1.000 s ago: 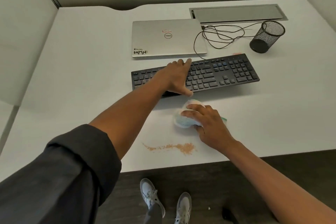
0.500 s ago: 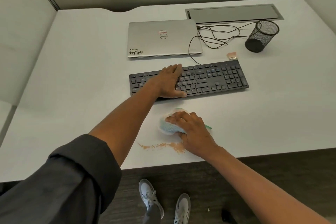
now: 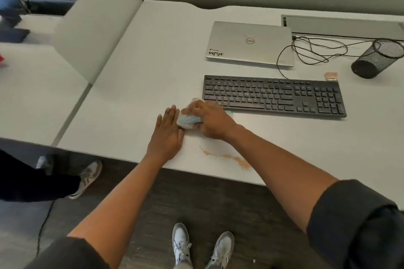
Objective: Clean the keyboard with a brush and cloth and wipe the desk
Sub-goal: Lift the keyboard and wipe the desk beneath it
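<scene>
From the head camera, the right hand (image 3: pixel 209 120) is pressing a bunched cloth (image 3: pixel 187 119) onto the desk (image 3: pixel 131 85), fingers curled tight around it. The left hand (image 3: pixel 167 135) is lying flat beside it, fingers straight and together, its fingertips touching the cloth's left edge. A tan streak of crumbs (image 3: pixel 227 157) is sitting near the front edge, just below the right wrist, so the cloth is lying beyond it, not on it. The keyboard (image 3: pixel 273 95) is resting just behind the right hand, the brush (image 3: pixel 331 76) at its far right corner. To wipe well, I judge the cloth should be drawn back over the crumbs, gathering them inward rather than pushing them off the edge.
</scene>
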Demonstrator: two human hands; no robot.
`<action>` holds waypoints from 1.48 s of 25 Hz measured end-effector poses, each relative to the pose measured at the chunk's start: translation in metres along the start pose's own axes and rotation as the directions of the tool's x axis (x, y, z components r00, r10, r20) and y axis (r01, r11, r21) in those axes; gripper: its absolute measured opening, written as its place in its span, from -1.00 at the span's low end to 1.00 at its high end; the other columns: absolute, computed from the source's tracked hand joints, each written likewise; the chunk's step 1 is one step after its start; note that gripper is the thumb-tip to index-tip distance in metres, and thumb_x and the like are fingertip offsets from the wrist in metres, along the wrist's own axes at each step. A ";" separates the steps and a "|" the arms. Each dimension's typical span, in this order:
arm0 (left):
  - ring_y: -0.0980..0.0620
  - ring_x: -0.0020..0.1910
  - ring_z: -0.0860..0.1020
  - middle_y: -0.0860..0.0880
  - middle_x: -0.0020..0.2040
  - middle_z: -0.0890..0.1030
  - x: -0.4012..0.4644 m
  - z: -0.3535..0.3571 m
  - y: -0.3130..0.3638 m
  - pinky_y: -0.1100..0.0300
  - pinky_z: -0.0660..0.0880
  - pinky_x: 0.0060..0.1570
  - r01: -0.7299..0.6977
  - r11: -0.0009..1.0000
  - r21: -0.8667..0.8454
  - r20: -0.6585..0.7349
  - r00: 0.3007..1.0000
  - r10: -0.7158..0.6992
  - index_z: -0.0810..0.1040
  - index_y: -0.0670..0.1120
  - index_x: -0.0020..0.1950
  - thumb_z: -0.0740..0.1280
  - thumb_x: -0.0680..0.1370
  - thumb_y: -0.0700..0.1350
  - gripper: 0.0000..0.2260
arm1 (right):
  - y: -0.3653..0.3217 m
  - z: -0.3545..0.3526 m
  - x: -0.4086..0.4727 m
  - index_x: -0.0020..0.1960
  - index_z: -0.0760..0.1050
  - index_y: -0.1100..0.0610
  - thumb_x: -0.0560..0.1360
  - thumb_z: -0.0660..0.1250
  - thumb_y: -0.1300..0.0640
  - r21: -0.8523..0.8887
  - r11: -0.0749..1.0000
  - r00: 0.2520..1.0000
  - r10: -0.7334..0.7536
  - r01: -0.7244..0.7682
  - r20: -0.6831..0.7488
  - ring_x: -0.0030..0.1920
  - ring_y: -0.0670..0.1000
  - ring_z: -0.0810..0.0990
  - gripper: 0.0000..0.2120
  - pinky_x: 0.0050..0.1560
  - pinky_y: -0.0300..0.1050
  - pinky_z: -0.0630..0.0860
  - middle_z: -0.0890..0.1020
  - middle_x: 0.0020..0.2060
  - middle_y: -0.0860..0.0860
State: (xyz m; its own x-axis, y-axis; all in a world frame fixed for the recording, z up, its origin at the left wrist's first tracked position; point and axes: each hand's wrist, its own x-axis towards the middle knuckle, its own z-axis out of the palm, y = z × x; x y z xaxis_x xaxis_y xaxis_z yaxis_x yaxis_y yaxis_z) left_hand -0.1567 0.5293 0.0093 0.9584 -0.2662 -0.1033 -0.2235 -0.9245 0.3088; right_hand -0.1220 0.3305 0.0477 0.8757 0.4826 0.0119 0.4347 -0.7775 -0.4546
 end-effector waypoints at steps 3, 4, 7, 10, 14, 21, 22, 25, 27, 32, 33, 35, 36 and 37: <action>-0.03 0.64 -0.20 -0.12 0.66 -0.16 -0.003 0.001 0.002 0.05 -0.27 0.58 0.038 0.999 0.032 -0.002 0.999 -0.038 -0.15 -0.15 0.66 0.02 0.72 -0.06 -0.43 | -0.015 0.013 -0.015 0.43 0.40 -0.13 0.52 0.33 -0.12 -0.051 0.997 0.999 0.050 -0.051 -0.014 0.29 0.14 0.40 -0.51 0.31 0.13 0.36 0.39 0.41 -0.03; -0.04 0.64 -0.21 -0.12 0.66 -0.18 -0.005 0.002 0.002 0.06 -0.28 0.58 0.037 0.998 0.046 0.002 0.999 -0.037 -0.17 -0.15 0.66 0.02 0.72 -0.04 -0.43 | -0.021 0.019 -0.026 0.43 0.40 -0.13 0.52 0.31 -0.13 -0.071 0.994 0.996 0.080 -0.083 -0.034 0.28 0.14 0.40 -0.52 0.28 0.13 0.37 0.39 0.41 -0.03; -0.05 0.64 -0.22 -0.13 0.66 -0.19 -0.008 0.002 0.001 0.05 -0.28 0.58 0.031 0.998 0.054 0.011 0.999 -0.031 -0.19 -0.16 0.65 0.04 0.72 0.00 -0.39 | -0.046 0.043 -0.061 0.37 0.44 -0.09 0.51 0.32 -0.01 -0.169 0.958 0.963 0.199 -0.230 -0.182 0.23 0.20 0.43 -0.57 0.16 0.16 0.43 0.42 0.39 0.05; -0.05 0.64 -0.20 -0.14 0.66 -0.18 -0.010 0.003 0.003 0.03 -0.24 0.59 0.028 0.998 0.063 -0.014 1.000 -0.027 -0.18 -0.18 0.65 -0.02 0.73 -0.02 -0.43 | -0.080 0.067 -0.085 0.36 0.40 -0.01 0.39 0.37 0.21 -0.261 0.887 0.901 0.295 -0.382 -0.317 0.26 0.29 0.43 -0.45 0.09 0.21 0.47 0.41 0.36 0.15; -0.09 0.64 -0.13 -0.17 0.66 -0.10 -0.010 0.002 0.008 0.00 -0.18 0.60 0.030 0.998 0.063 -0.032 0.999 -0.028 -0.10 -0.21 0.65 -0.01 0.72 -0.05 -0.45 | -0.083 0.062 -0.104 0.48 0.26 -0.03 0.40 0.38 0.23 -0.242 0.774 0.795 0.487 -0.585 -0.362 0.35 0.32 0.36 -0.31 0.10 0.22 0.47 0.33 0.42 0.18; -0.12 0.64 -0.11 -0.20 0.66 -0.08 -0.011 0.003 0.007 -0.03 -0.16 0.61 0.021 0.997 0.070 -0.032 0.999 -0.019 -0.08 -0.24 0.65 -0.03 0.71 -0.08 -0.47 | -0.002 0.008 -0.253 0.53 0.15 -0.12 0.49 0.32 0.24 0.003 0.200 0.175 0.866 -0.980 -0.469 0.19 0.26 0.37 -0.30 0.10 0.17 0.44 0.24 0.40 0.13; -0.12 0.64 -0.11 -0.19 0.66 -0.08 -0.010 0.002 0.007 -0.03 -0.16 0.61 0.021 0.998 0.065 -0.026 0.999 -0.019 -0.08 -0.24 0.65 -0.03 0.71 -0.08 -0.46 | 0.004 -0.004 -0.275 0.53 0.17 -0.11 0.50 0.32 0.23 0.089 0.113 0.059 0.880 -0.990 -0.471 0.16 0.27 0.38 -0.32 0.10 0.17 0.42 0.25 0.38 0.14; -0.13 0.64 -0.12 -0.20 0.66 -0.08 -0.010 0.001 0.008 -0.04 -0.17 0.61 0.020 0.999 0.045 -0.021 1.000 -0.019 -0.07 -0.24 0.64 -0.02 0.71 -0.09 -0.46 | 0.006 -0.034 -0.281 0.52 0.20 -0.09 0.53 0.30 0.23 0.225 0.079 -0.057 0.839 -0.971 -0.542 0.16 0.28 0.40 -0.37 0.13 0.21 0.42 0.29 0.36 0.17; -0.13 0.64 -0.11 -0.20 0.66 -0.08 -0.012 0.000 0.009 -0.04 -0.17 0.61 0.024 0.999 0.035 -0.016 1.000 -0.023 -0.07 -0.25 0.64 -0.03 0.71 -0.10 -0.47 | -0.015 -0.039 -0.236 0.52 0.19 -0.13 0.53 0.29 0.24 0.204 0.236 0.064 0.788 -0.950 -0.612 0.19 0.22 0.40 -0.35 0.10 0.14 0.44 0.28 0.39 0.13; -0.12 0.64 -0.08 -0.20 0.66 -0.04 -0.009 -0.001 0.002 -0.04 -0.13 0.61 0.029 1.000 0.009 -0.053 0.998 -0.029 -0.04 -0.25 0.64 -0.01 0.71 -0.13 -0.48 | -0.125 0.023 -0.089 0.52 0.19 -0.16 0.52 0.28 0.26 0.158 0.642 0.497 0.705 -0.750 -0.507 0.27 0.19 0.35 -0.33 0.08 0.04 0.41 0.23 0.43 0.06; -0.13 0.64 -0.06 -0.21 0.66 -0.01 -0.008 -0.002 -0.001 -0.05 -0.11 0.61 0.016 1.000 -0.004 -0.049 0.999 -0.016 -0.03 -0.25 0.64 0.02 0.71 -0.12 -0.47 | -0.142 0.038 -0.069 0.51 0.19 -0.15 0.52 0.30 0.22 0.144 0.686 0.570 0.687 -0.713 -0.451 0.29 0.21 0.33 -0.35 0.12 0.08 0.42 0.22 0.43 0.08; -0.14 0.64 -0.04 -0.22 0.65 0.01 -0.007 -0.002 -0.001 -0.05 -0.09 0.61 -0.010 1.000 -0.028 -0.042 0.999 0.009 -0.03 -0.26 0.64 0.14 0.69 -0.07 -0.40 | -0.154 0.058 -0.053 0.50 0.18 -0.12 0.55 0.29 0.17 0.132 0.700 0.626 0.694 -0.702 -0.355 0.36 0.26 0.27 -0.41 0.20 0.16 0.41 0.19 0.44 0.10; -0.14 0.64 -0.05 -0.22 0.65 0.01 -0.008 0.000 0.000 -0.05 -0.10 0.61 -0.010 1.000 -0.028 -0.050 0.999 0.008 -0.03 -0.25 0.64 0.17 0.69 -0.06 -0.38 | -0.151 0.064 -0.053 0.50 0.18 -0.11 0.55 0.28 0.18 0.125 0.699 0.634 0.698 -0.704 -0.334 0.39 0.28 0.24 -0.42 0.22 0.18 0.39 0.18 0.44 0.10; -0.13 0.64 -0.05 -0.21 0.65 0.01 -0.008 0.002 0.000 -0.04 -0.10 0.61 -0.005 1.000 -0.031 -0.058 0.998 0.004 -0.03 -0.25 0.64 0.13 0.70 -0.08 -0.41 | -0.143 0.068 -0.061 0.50 0.17 -0.11 0.55 0.28 0.19 0.104 0.697 0.633 0.694 -0.709 -0.342 0.40 0.29 0.22 -0.40 0.23 0.19 0.38 0.18 0.45 0.11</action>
State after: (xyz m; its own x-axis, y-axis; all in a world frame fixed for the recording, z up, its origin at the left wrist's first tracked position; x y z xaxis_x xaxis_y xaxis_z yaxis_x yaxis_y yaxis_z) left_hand -0.1650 0.5307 0.0088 0.9663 -0.2532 -0.0468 -0.2232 -0.9142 0.3382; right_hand -0.2515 0.4400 0.0513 0.9280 -0.3726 -0.0032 -0.3396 -0.8423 -0.4185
